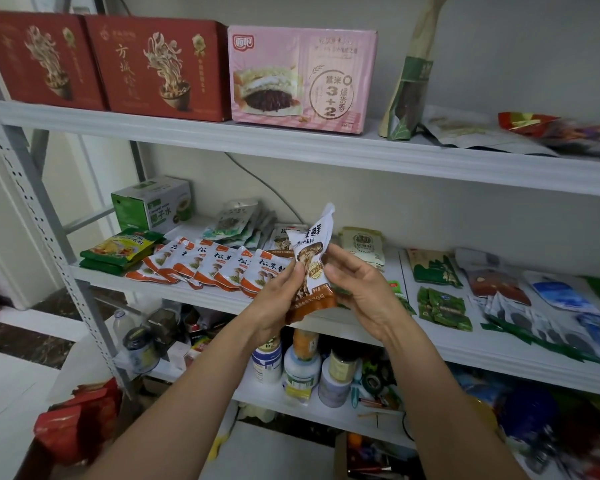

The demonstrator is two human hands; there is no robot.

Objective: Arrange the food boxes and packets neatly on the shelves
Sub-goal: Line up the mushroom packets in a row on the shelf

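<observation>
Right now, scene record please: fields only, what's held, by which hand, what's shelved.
held: flat white-and-orange mushroom-print plastic packet, upright, in front of the middle shelf
grip: left hand and right hand both pinch it
middle shelf: overlapping row of matching packets, green-and-white carton behind
top shelf: two red cardboard boxes, pink cardboard box

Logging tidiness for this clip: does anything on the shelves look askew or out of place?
Yes. At the right end of the middle shelf, blue and white packets lie fanned at odd angles, unlike the neat mushroom packet row. On the top shelf a tall green pouch leans crookedly.
</observation>
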